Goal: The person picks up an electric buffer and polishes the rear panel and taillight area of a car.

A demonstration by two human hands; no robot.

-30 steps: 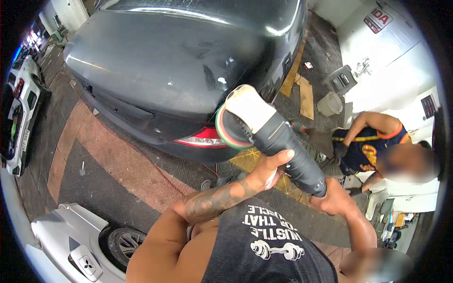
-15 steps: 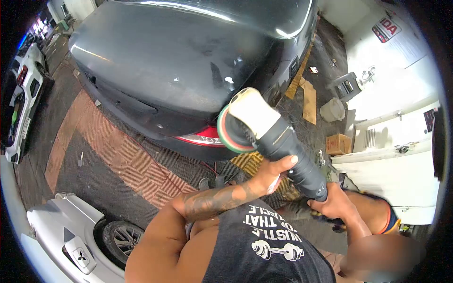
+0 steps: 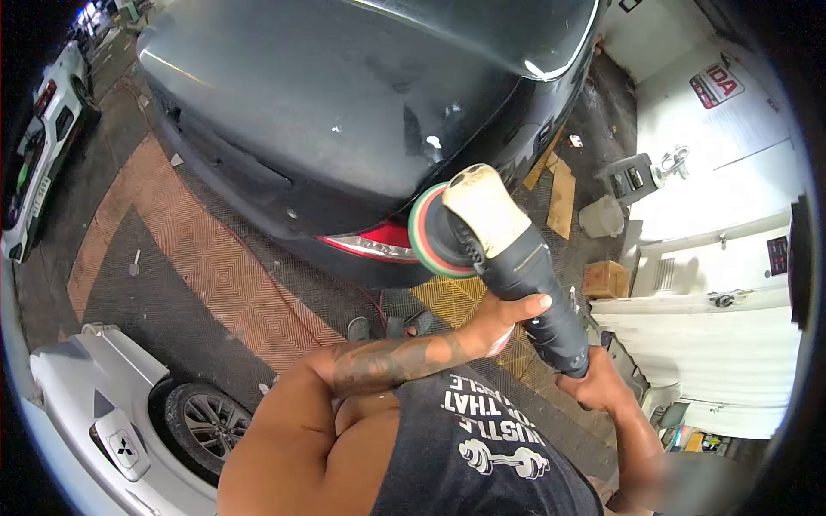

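A power polisher (image 3: 540, 275) with a black body and a worn cream-coloured head is held slantwise in front of me. Its round backing pad (image 3: 430, 236), edged in green and red, faces left, beside the dark car's red tail light (image 3: 379, 241). Whether the pad touches the car I cannot tell. My left hand (image 3: 503, 318) is closed around the polisher's middle, thumb on top. Something white and pinkish shows under that hand, too small to name. My right hand (image 3: 595, 378) wraps the rear end of the body. The dark car's trunk lid (image 3: 301, 112) has a dull, hazy surface.
A silver car (image 3: 95, 387) stands at lower left, a white car (image 3: 47, 146) at far left. On the right are a bucket (image 3: 602, 218), a cardboard box (image 3: 606, 279), flat cardboard (image 3: 561, 199) and a grey step stool (image 3: 632, 176). A thin red hose (image 3: 258, 241) crosses the patterned floor.
My view has shifted slightly. The polisher sits a little further right and more upright in view, still in both hands. Another person's limb and clothing at the right are out of sight now.
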